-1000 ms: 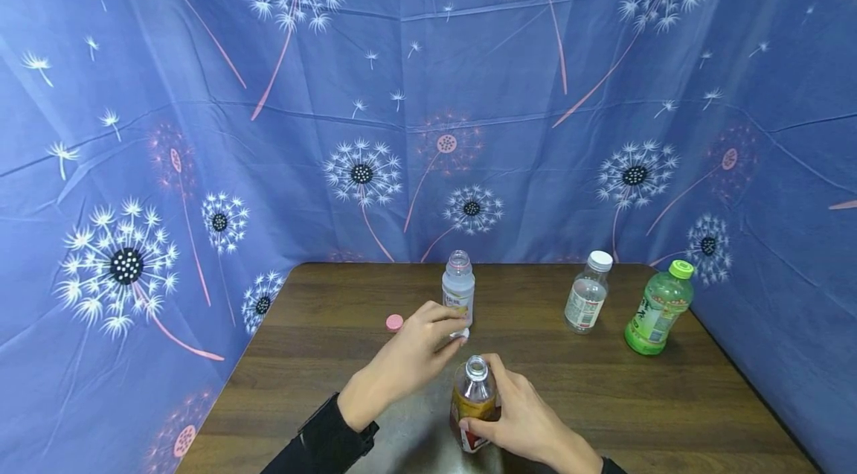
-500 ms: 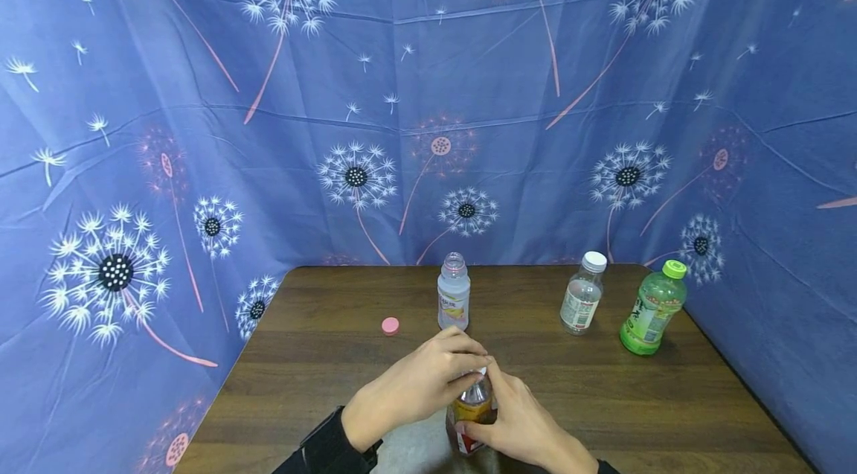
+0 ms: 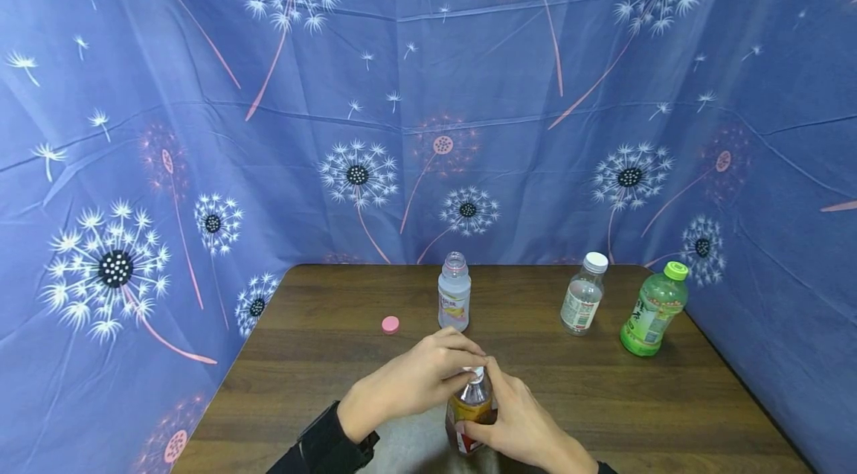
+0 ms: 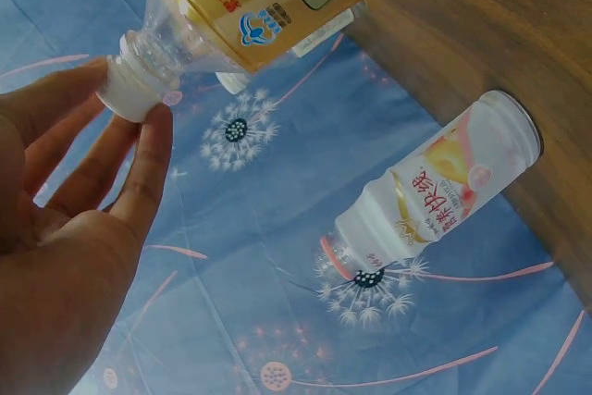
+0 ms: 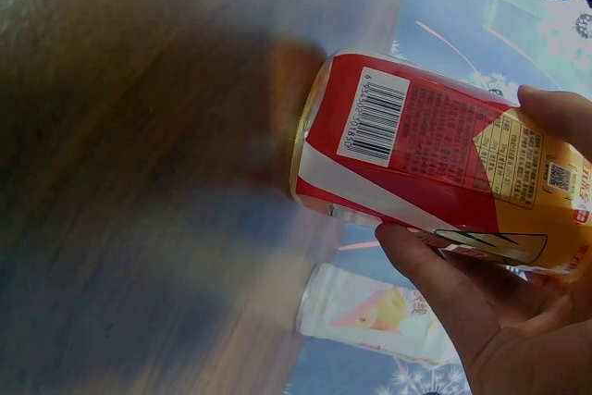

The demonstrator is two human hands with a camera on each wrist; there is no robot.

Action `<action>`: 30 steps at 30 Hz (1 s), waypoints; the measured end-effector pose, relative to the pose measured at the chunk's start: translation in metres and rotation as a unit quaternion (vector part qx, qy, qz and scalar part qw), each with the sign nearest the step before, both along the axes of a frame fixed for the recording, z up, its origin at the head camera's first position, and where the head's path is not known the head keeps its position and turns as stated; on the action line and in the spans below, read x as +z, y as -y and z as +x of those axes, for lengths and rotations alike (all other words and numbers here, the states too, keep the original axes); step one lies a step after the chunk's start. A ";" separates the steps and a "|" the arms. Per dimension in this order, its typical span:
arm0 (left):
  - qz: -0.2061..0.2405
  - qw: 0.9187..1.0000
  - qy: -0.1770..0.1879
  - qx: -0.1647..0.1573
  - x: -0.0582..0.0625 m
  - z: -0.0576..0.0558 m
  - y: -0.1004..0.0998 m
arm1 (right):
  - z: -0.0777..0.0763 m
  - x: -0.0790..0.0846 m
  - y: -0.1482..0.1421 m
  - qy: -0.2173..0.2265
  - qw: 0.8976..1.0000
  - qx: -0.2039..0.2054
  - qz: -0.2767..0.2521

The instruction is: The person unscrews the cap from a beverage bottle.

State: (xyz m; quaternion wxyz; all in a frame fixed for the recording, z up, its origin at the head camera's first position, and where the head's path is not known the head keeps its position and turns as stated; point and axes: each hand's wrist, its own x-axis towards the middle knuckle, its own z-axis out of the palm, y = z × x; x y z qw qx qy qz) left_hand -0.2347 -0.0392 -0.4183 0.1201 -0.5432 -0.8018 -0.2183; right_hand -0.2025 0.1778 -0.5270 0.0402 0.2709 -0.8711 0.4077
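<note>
A clear bottle with a yellow and red label [image 3: 472,411] stands upright at the front of the table. My right hand [image 3: 518,418] grips it round the label, thumb on the near side. Over its neck, my left hand [image 3: 425,381] pinches a white cap [image 4: 131,99] between thumb and fingertips; the cap sits on the bottle's mouth. In the right wrist view the bottle's red lower label with a barcode [image 5: 373,116] faces the camera. Just beyond the hands is an uncapped whitish bottle [image 3: 454,295], with a pink cap [image 3: 390,324] lying to its left.
Farther right stand a clear bottle with a white cap [image 3: 582,295] and a green bottle with a light green cap [image 3: 655,310]. The wooden table [image 3: 321,355] ends at a blue dandelion-print cloth [image 3: 522,87] hung behind and at both sides.
My left hand has moved down and right from near the whitish bottle, bringing the white cap onto the yellow-labelled bottle's open mouth. My right hand has kept its hold.
</note>
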 end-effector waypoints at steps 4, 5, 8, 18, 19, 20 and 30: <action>-0.013 1.000 0.006 -0.003 0.002 -0.001 0.000 | 0.000 -0.001 0.000 -0.007 1.000 -0.004 0.004; -0.018 1.000 0.004 0.000 0.002 -0.001 -0.001 | 0.000 -0.001 0.000 -0.008 1.000 -0.005 0.006; -0.037 0.999 -0.008 0.012 0.004 0.001 -0.003 | 0.001 -0.001 0.000 -0.004 1.000 -0.003 0.004; -0.071 0.997 0.013 0.003 0.012 0.000 -0.003 | 0.001 0.001 -0.001 0.009 1.000 0.002 0.003; -0.070 0.997 0.017 -0.005 0.013 -0.001 -0.003 | 0.001 0.001 -0.001 0.011 1.000 0.003 0.003; -0.068 0.997 0.022 -0.013 0.013 -0.002 -0.003 | 0.001 0.001 -0.001 0.012 1.000 0.004 0.004; -0.048 0.994 0.066 -0.069 0.015 -0.008 -0.001 | 0.003 0.002 0.000 0.009 1.000 -0.001 0.006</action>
